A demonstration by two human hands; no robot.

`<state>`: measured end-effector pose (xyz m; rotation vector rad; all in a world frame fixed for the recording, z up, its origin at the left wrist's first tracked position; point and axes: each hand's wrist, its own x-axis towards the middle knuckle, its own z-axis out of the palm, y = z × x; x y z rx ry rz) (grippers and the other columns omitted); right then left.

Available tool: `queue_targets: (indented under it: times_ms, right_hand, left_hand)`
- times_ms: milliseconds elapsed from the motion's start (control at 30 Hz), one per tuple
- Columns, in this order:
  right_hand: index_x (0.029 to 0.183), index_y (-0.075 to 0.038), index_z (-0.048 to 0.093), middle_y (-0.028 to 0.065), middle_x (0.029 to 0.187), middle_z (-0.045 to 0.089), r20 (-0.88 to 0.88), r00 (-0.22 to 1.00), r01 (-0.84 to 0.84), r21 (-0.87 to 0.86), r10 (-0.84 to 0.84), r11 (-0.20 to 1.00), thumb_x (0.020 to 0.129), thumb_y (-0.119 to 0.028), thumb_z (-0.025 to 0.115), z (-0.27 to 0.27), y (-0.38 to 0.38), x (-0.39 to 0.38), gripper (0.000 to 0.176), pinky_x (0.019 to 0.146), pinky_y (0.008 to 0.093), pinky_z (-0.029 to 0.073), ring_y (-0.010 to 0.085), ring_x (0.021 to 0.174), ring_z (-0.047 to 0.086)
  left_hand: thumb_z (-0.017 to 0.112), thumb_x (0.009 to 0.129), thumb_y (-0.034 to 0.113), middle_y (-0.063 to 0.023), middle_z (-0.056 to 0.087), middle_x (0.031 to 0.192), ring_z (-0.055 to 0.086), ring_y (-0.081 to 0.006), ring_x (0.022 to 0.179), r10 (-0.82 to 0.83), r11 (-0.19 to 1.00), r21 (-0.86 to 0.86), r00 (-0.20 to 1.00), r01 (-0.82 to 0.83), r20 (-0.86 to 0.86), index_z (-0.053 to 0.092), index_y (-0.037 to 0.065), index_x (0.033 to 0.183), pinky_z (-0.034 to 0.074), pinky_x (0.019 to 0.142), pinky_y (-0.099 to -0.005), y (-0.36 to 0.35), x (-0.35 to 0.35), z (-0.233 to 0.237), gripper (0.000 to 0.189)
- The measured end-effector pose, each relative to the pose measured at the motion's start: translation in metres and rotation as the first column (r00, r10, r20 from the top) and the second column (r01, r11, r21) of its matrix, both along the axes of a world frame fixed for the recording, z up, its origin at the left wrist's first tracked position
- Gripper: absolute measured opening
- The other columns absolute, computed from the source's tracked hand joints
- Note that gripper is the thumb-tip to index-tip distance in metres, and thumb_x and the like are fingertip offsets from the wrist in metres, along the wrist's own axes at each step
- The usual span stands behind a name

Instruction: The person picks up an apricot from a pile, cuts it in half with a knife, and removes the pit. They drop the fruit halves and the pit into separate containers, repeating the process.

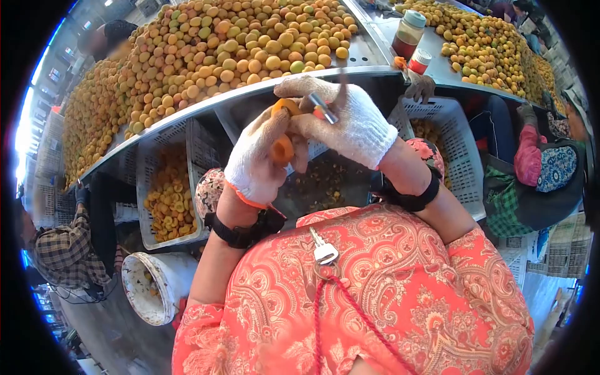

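Gloved left hand [253,159] is raised in front of the fruit-heaped desk [365,53], fingers curled in and pinching an orange apricot half [282,150] low in the grip; another apricot piece [285,106] sits at the top, between the hands. Gloved right hand [362,122]: fingers bent shut on a short metal-ended tool [324,107], tips close against the left's. Risks, my judgement: the tool could skid on slick flesh and nick a left finger, the two being so close; too hard a pinch could crush the soft half; a loose hold could drop it onto the dark scraps [322,181] below, clear of the left-hand plastic crate [145,215]. Hard to make out: the tool's working edge, blurred; several fingertips, hidden behind fruit and glove; whether tool and fruit touch, cannot tell. Far crates cut off by the desk edge.
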<state>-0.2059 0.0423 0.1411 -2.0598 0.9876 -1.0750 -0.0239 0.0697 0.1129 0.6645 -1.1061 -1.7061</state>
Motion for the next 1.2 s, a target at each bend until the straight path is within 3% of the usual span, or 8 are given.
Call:
queue_targets:
  times_ms: [167, 200, 333, 600, 767, 867, 933, 1200]
  right_hand:
    - [0.102, -0.002, 0.067, 0.0027, 0.086, 0.069, 0.437, 0.893, 0.039, 0.175, -0.113, 0.984, 0.095, -0.021, 0.067, 0.005, 0.002, -0.005, 0.020, 0.065, 0.0232, 0.051, 0.0068, 0.076, 0.062]
    - [0.093, -0.004, 0.068, 0.0054, 0.088, 0.070, 0.360, 0.916, 0.123, 0.167, -0.176, 0.978, 0.102, -0.032, 0.054, 0.016, 0.007, -0.007, 0.033, 0.051, 0.0189, 0.035, 0.0044, 0.058, 0.048]
    - [0.084, -0.003, 0.063, 0.0090, 0.087, 0.069, 0.518, 0.850, -0.001, 0.186, -0.097, 0.983, 0.103, -0.041, 0.051, 0.023, 0.014, -0.011, 0.044, 0.049, 0.0192, 0.035, 0.0050, 0.055, 0.047]
    - [0.087, -0.005, 0.064, 0.0073, 0.089, 0.069, 0.521, 0.845, -0.041, 0.294, -0.124, 0.955, 0.103, -0.040, 0.053, 0.009, 0.014, -0.001, 0.040, 0.050, 0.0198, 0.037, 0.0047, 0.057, 0.049]
    - [0.091, -0.002, 0.071, 0.0003, 0.076, 0.068, 0.532, 0.846, -0.111, 0.261, -0.047, 0.959, 0.097, -0.018, 0.065, 0.011, 0.014, 0.001, 0.018, 0.058, 0.0220, 0.047, 0.0052, 0.066, 0.058]
    - [0.087, -0.001, 0.069, -0.0002, 0.074, 0.067, 0.470, 0.878, -0.041, 0.269, -0.094, 0.962, 0.097, -0.016, 0.064, 0.010, 0.018, 0.005, 0.018, 0.059, 0.0238, 0.048, 0.0066, 0.067, 0.059]
    - [0.086, -0.004, 0.066, 0.0021, 0.075, 0.065, 0.494, 0.865, -0.020, 0.217, -0.092, 0.976, 0.102, -0.030, 0.057, 0.005, 0.019, 0.008, 0.032, 0.046, 0.0213, 0.035, 0.0048, 0.054, 0.047]
    - [0.084, -0.003, 0.068, 0.0006, 0.071, 0.064, 0.641, 0.751, -0.265, 0.511, -0.158, 0.818, 0.100, -0.026, 0.060, 0.006, 0.008, -0.002, 0.029, 0.053, 0.0206, 0.042, 0.0044, 0.062, 0.055]
  left_hand:
    - [0.053, 0.099, 0.036, -0.0101, 0.063, 0.082, 0.059, -0.0194, 0.069, 0.069, 0.992, 0.116, 0.987, -0.052, -0.146, 0.057, -0.001, 0.115, 0.047, 0.063, -0.0302, -0.006, -0.004, -0.009, 0.040]
    - [0.052, 0.099, 0.033, -0.0113, 0.062, 0.085, 0.059, -0.0223, 0.071, 0.063, 0.985, 0.169, 0.980, -0.031, -0.187, 0.058, 0.002, 0.112, 0.047, 0.065, -0.0332, -0.008, -0.003, -0.010, 0.035]
    - [0.051, 0.097, 0.033, -0.0137, 0.062, 0.084, 0.058, -0.0265, 0.069, 0.086, 0.921, 0.386, 0.946, 0.044, -0.312, 0.059, 0.007, 0.106, 0.047, 0.062, -0.0359, -0.013, -0.002, -0.005, 0.028]
    - [0.052, 0.097, 0.042, -0.0121, 0.061, 0.076, 0.056, -0.0251, 0.059, 0.075, 0.960, 0.280, 0.981, -0.022, -0.180, 0.057, 0.008, 0.106, 0.040, 0.050, -0.0337, -0.005, -0.009, -0.001, 0.035]
    - [0.051, 0.097, 0.044, -0.0100, 0.058, 0.074, 0.052, -0.0245, 0.055, 0.099, 0.936, 0.350, 0.985, -0.043, -0.144, 0.056, 0.011, 0.096, 0.036, 0.045, -0.0340, -0.003, -0.010, -0.005, 0.034]
    - [0.050, 0.099, 0.043, -0.0103, 0.058, 0.072, 0.054, -0.0219, 0.055, 0.107, 0.941, 0.336, 0.982, -0.048, -0.158, 0.053, 0.010, 0.106, 0.038, 0.046, -0.0302, -0.001, -0.014, -0.012, 0.034]
    - [0.050, 0.100, 0.042, -0.0092, 0.057, 0.070, 0.053, -0.0211, 0.052, 0.221, 0.917, 0.368, 0.965, -0.154, -0.145, 0.053, 0.010, 0.109, 0.037, 0.045, -0.0297, 0.000, -0.020, -0.010, 0.033]
    - [0.051, 0.098, 0.035, -0.0077, 0.057, 0.080, 0.053, -0.0194, 0.057, 0.092, 0.970, 0.236, 0.985, -0.056, -0.144, 0.052, 0.009, 0.118, 0.039, 0.047, -0.0293, -0.001, -0.016, -0.007, 0.033]
